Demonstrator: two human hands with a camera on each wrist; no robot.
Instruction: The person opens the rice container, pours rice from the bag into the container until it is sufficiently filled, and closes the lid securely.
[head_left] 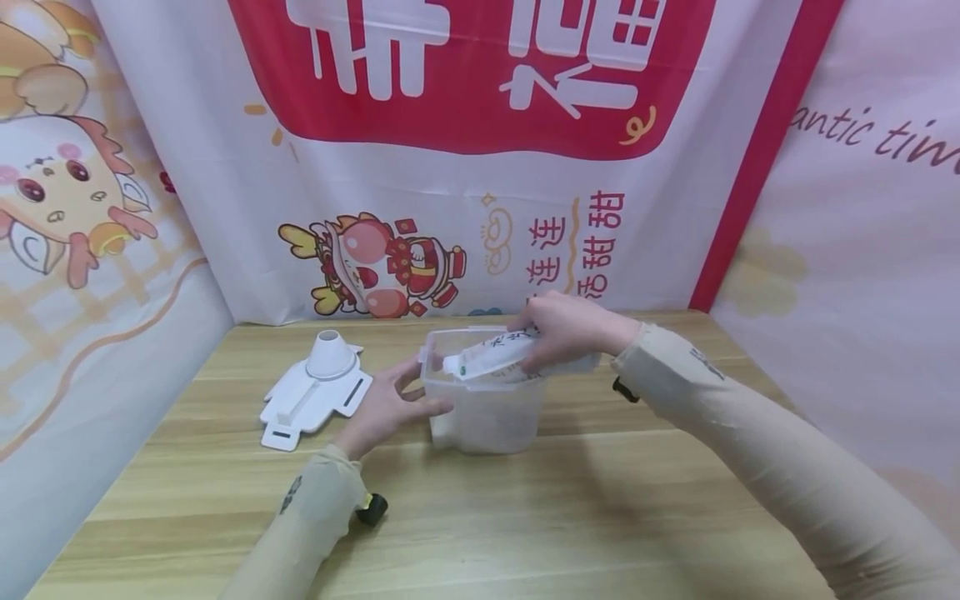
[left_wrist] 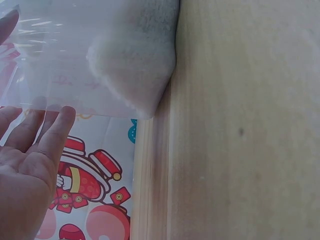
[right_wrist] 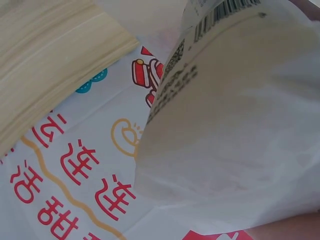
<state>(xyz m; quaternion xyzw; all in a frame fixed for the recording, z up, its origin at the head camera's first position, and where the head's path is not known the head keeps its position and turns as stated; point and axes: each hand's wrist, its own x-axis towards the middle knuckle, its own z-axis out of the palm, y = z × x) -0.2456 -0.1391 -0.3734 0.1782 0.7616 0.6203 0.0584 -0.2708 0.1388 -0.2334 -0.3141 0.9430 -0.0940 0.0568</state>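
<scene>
A clear plastic container (head_left: 487, 421) stands on the table. My left hand (head_left: 386, 407) holds its left side, thumb toward the front and fingers toward the back near the rim. White loose contents (left_wrist: 132, 70) lie heaped in its bottom in the left wrist view. Above the container, my right hand (head_left: 566, 329) grips a white printed bag (head_left: 495, 354) from the top. The bag lies tilted across the opening, its narrow end down at the left rim. In the right wrist view the bag (right_wrist: 235, 135) fills the right side, showing a barcode and creases.
On the left of the wooden table (head_left: 480, 533) lies a white lid (head_left: 318, 400) with side flaps and a cone-shaped cup (head_left: 330, 354) on it. Printed cloth (head_left: 420, 200) hangs directly behind the table and along both sides.
</scene>
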